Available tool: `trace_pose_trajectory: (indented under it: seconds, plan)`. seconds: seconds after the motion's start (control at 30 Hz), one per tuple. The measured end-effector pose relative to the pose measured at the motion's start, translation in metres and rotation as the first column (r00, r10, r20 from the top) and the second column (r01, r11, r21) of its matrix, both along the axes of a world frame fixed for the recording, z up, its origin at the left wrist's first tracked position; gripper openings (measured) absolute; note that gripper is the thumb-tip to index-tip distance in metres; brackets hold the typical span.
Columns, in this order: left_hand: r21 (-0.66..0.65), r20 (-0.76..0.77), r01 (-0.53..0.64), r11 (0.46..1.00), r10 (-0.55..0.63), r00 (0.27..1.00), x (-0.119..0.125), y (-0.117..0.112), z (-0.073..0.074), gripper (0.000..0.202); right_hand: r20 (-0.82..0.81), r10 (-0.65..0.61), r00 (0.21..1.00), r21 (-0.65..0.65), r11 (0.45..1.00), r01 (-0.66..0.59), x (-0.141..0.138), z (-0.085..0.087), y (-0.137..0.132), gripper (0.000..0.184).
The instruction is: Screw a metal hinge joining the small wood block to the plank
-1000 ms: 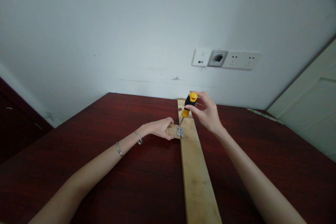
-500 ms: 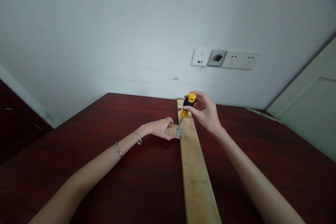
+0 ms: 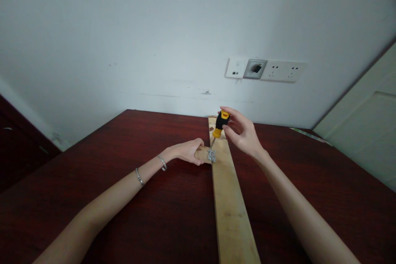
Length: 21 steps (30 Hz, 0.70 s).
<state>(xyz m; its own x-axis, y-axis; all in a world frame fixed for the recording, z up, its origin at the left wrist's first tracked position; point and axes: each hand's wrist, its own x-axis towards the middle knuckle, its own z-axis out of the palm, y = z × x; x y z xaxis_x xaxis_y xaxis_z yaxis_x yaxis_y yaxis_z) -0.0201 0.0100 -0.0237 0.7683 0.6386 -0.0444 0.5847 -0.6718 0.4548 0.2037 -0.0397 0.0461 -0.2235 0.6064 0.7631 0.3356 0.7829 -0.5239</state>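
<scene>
My left hand point(image 3: 188, 151) is closed around a short wooden block point(image 3: 202, 154), whose end meets the left edge of a long wooden board point(image 3: 230, 198). A small metal hinge point(image 3: 212, 155) lies across the joint between block and board. In my right hand point(image 3: 244, 134) is a screwdriver point(image 3: 222, 120) with a yellow and black handle, gripped between thumb and fingers. Its shaft slants down to the upper left part of the hinge. Whether a screw sits under the tip is too small to tell.
The dark red table point(image 3: 148, 222) carries the board, which runs from the near edge toward the wall point(image 3: 154, 41). Several sockets and switches point(image 3: 266, 69) are set in the wall. A thin patterned strip point(image 3: 311, 135) lies at the table's far right, near a pale door panel point(image 3: 365, 119).
The screwdriver handle has turned a little in my right hand, and the fingers have shifted around it. My left hand, the block and the board stay in place.
</scene>
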Motion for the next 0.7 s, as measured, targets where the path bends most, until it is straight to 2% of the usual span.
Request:
trace_pose_trajectory:
  seconds: [0.2, 0.3, 0.5, 0.7]
  plan:
    - [0.009, 0.017, 0.010, 1.000, -0.011, 1.000, -0.001, 0.003, -0.004, 0.057, 0.103, -0.105, 0.989, 0.084, 0.992, 0.097, -0.002, 0.009, -0.004, 0.048]
    - [0.009, 0.019, 0.015, 1.000, -0.015, 1.000, -0.001, 0.002, -0.003, 0.057, 0.104, -0.161, 0.981, 0.081, 0.985, 0.153, -0.005, 0.010, -0.005, 0.046]
    - [0.008, 0.018, 0.006, 1.000, -0.006, 1.000, -0.001, 0.001, -0.002, 0.059, 0.058, -0.158, 0.986, 0.058, 0.986, 0.155, -0.008, 0.007, -0.004, 0.049]
    - [0.005, 0.017, -0.003, 1.000, 0.003, 1.000, -0.001, 0.001, -0.003, 0.057, 0.144, -0.161, 0.977, 0.059, 0.986, 0.153, -0.007, 0.014, -0.009, 0.051]
